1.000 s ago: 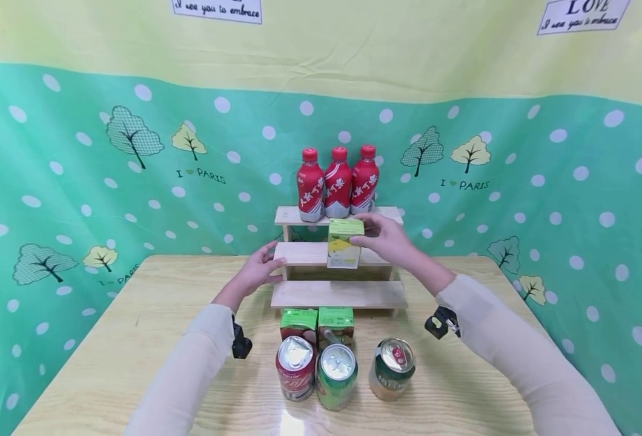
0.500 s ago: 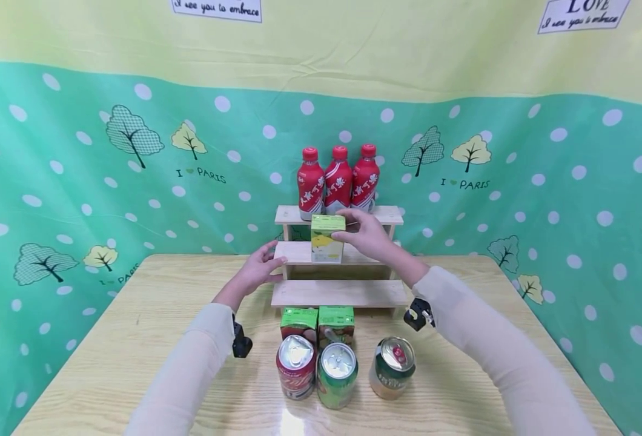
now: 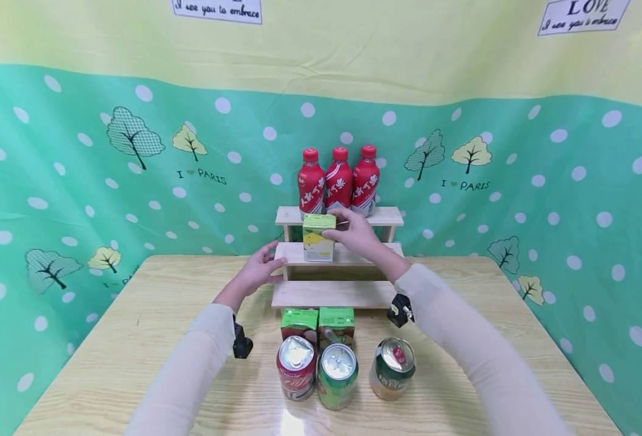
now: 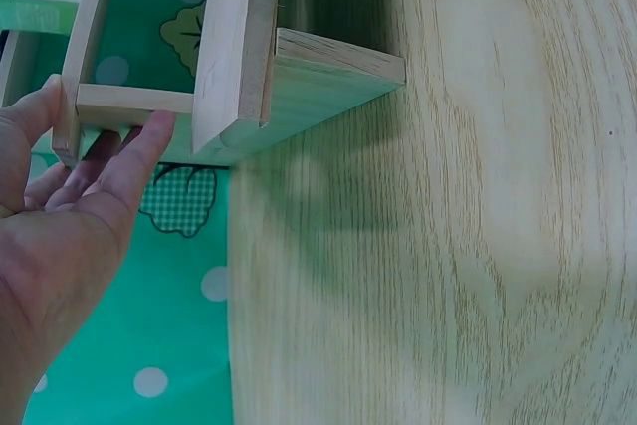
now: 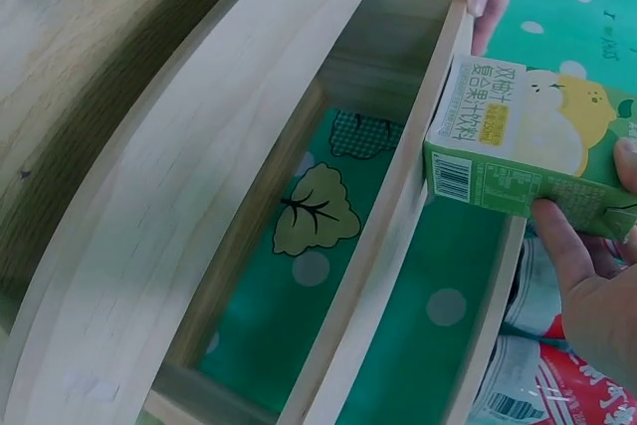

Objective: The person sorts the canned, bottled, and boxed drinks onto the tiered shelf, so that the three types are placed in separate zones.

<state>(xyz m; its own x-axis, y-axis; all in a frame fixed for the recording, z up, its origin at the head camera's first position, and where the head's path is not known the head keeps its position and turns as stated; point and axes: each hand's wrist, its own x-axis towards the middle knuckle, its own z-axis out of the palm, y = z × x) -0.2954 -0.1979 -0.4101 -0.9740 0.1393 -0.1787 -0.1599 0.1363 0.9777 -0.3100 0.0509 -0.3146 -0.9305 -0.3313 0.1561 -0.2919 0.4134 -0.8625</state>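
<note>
In the head view my right hand pinches a green and yellow juice box between thumb and fingers. The box stands upright at the middle tier of a three-step wooden display rack, left of its centre. From the right wrist view, the bottom of the juice box is right at that tier's board. My left hand holds the rack's left end. In the left wrist view its thumb is at the tier's edge, and its fingers reach round the side support.
Red bottles line the top tier. In front of the rack stand two green-topped juice boxes. Nearer still are a red can, a green can and a dark green can to the right. A patterned curtain hangs behind.
My right hand has carried the juice box leftward along the middle tier, from right of centre to left of it. My left hand has stayed at the rack's left end.
</note>
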